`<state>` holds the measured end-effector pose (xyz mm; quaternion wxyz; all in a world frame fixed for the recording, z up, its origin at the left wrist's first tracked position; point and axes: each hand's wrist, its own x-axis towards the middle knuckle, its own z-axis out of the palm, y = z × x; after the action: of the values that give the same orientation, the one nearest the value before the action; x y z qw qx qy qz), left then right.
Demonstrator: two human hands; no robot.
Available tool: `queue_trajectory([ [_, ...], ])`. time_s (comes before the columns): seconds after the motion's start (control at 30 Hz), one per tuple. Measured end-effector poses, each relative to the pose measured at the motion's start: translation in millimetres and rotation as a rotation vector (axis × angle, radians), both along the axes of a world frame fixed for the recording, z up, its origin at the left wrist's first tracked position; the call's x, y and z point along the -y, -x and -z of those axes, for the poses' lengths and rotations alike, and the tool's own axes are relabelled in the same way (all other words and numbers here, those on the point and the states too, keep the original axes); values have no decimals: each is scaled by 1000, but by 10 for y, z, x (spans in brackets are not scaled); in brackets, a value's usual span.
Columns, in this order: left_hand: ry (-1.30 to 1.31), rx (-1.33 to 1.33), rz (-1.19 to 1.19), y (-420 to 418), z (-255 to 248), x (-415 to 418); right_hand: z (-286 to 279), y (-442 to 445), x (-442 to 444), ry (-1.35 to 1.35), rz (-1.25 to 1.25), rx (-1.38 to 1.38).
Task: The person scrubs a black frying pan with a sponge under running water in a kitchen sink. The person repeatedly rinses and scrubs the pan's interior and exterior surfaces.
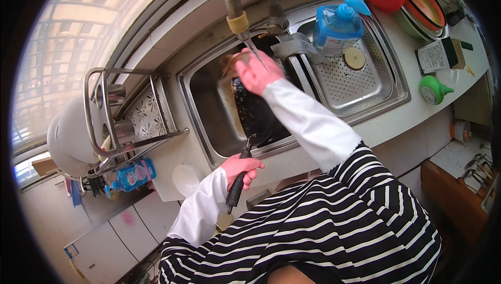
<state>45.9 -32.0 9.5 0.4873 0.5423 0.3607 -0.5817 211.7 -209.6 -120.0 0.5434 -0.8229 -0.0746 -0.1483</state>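
Observation:
My left hand (242,170), in what looks like a pink glove with a long white cuff, grips the ribbed black handle (235,192) of a dark pan (256,112). The pan is tilted inside the left basin of a stainless-steel sink (211,100). Water runs from the faucet (237,22) onto my right hand (256,71), gloved alike, over the pan's far part. Under its fingers is a blurred brown thing (229,65), perhaps a scrubber; my palm hides part of it. Pale brownish residue shows along the pan's left side.
A perforated drain tray (372,84) in the right basin bears a blue pump bottle (338,29) and a round beige disc (354,58). Grey mesh cloth (299,47) drapes over the divider. A metal rack (133,112) stands left, beside a white bowl (188,180). Stacked bowls (422,10) sit right.

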Motion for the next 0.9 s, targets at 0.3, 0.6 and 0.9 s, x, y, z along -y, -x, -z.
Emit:
queue_trajectory([
  [0.3,-133,44,195,-78,-19,184,-1,1222,-96,135,317,170],
  [0.6,-77,41,265,-392,-324,511,858,-201,309,-405,47,-84],
  [0.9,18,1,-82,-247,-390,221,-123,701,-135,256,110,172],
])
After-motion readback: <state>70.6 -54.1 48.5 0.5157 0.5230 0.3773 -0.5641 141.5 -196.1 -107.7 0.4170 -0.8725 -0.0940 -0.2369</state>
